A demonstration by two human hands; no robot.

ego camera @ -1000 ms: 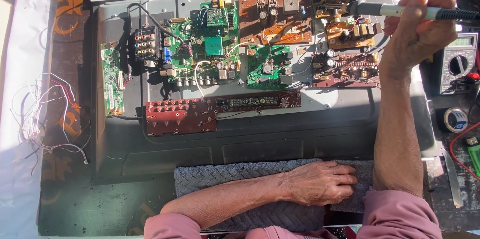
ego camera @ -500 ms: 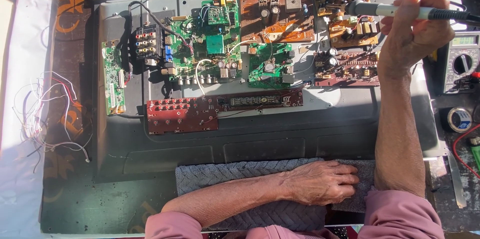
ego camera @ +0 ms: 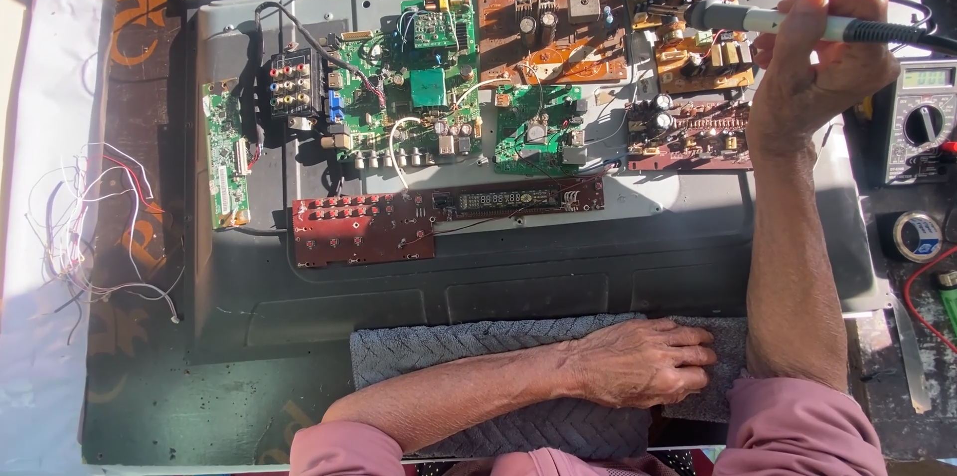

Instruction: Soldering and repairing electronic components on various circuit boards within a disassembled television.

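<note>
Right hand [ego camera: 817, 67] is closed around a soldering iron [ego camera: 788, 22], tip aimed at the brown circuit board [ego camera: 698, 57] — left hand [ego camera: 648, 361] is laid open and flat on the grey cloth [ego camera: 449, 361], bracing.

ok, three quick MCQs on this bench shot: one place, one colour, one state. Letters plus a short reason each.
1. Where does the left hand rest?
A. on the grey towel
B. on the multimeter
C. on the loose wires

2. Colour of the long button board?
A. blue
B. dark red
C. yellow

3. The right hand is:
A. open and flat
B. shut on the soldering iron
C. out of view

A: its palm lies flat on the towel.
B: the board is dark red.
B: its fingers wrap the iron's handle.
</note>
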